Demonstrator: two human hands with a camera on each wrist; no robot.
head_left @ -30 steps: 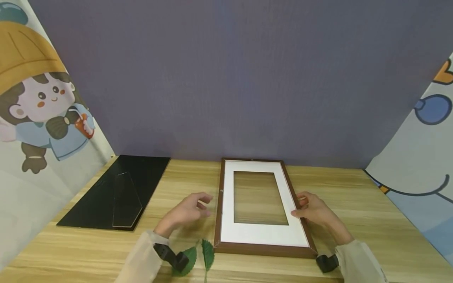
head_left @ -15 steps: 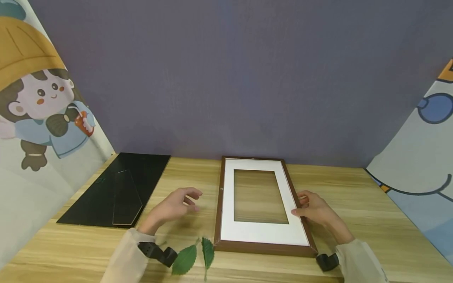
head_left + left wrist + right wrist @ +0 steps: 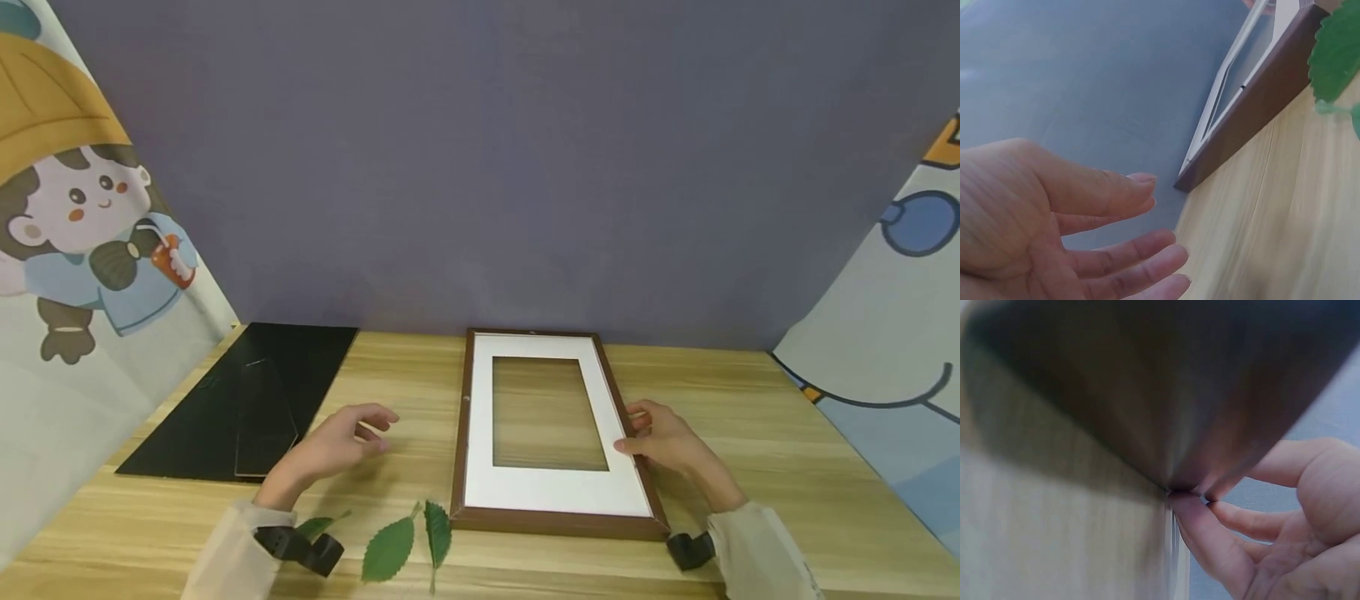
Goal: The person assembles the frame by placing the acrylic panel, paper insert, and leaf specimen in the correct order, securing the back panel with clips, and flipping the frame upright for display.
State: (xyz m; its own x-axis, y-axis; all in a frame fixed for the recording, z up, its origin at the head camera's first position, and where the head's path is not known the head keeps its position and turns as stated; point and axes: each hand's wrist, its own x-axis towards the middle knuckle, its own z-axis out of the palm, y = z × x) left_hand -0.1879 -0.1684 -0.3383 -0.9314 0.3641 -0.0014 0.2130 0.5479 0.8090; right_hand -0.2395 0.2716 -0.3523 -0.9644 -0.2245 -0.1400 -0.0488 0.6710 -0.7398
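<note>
Plainly, everything turns on how the brown, wood-look rectangular picture frame sits between the two hands: it lies flat on the pale wood-grain worktop, its long axis running away from the person toward the grey-purple backdrop. Nearer to it is the right hand, which pinches the right-hand rail partway along, thumb over the top by the white rectangular mat and fingers at the outer side; the right wrist view is too dark and blurred to tell how far those fingers reach underneath. Well apart from the opposite rail, the left hand holds nothing, thumb and fingers loosely bent with a gap between them. That puts it between the frame and the flat black panel with a tapered stand, while two serrated green leaves lie just beside the frame's near left corner.
</note>
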